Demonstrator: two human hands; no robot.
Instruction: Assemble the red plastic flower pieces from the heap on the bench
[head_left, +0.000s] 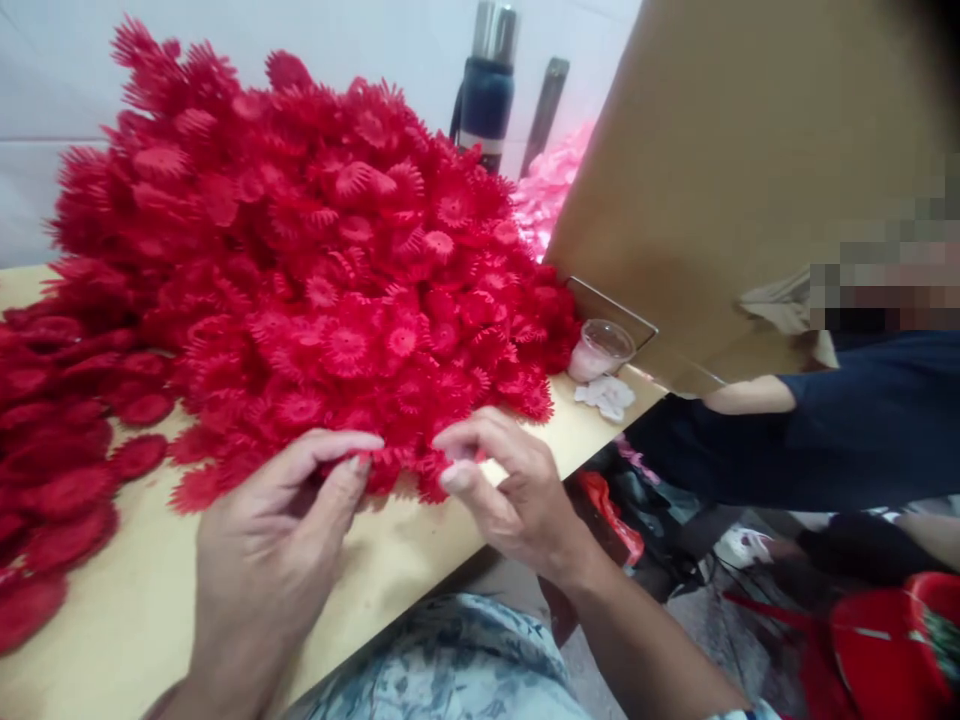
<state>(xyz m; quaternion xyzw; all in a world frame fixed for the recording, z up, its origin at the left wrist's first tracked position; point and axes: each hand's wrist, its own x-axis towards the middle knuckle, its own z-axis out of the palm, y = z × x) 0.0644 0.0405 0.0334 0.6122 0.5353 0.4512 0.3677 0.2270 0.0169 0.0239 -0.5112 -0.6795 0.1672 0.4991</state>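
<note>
A person's left hand (270,530) pinches a small red, fringed, flower-shaped piece (388,459) between both hands above a smooth, pale yellow tabletop (142,570), just before a tall heap of red, round, fringed flowers (345,300); whether the right hand (514,490), thumb and forefinger nearly together, grips it is unclear

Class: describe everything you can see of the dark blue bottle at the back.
The dark blue bottle has a shiny, metal-looking cap, a pale band low down and a dark strap-like part on its left side. It stands roughly upright before the white wall, behind the heap of red flowers, which hides its base; whether they touch is unclear.
</note>
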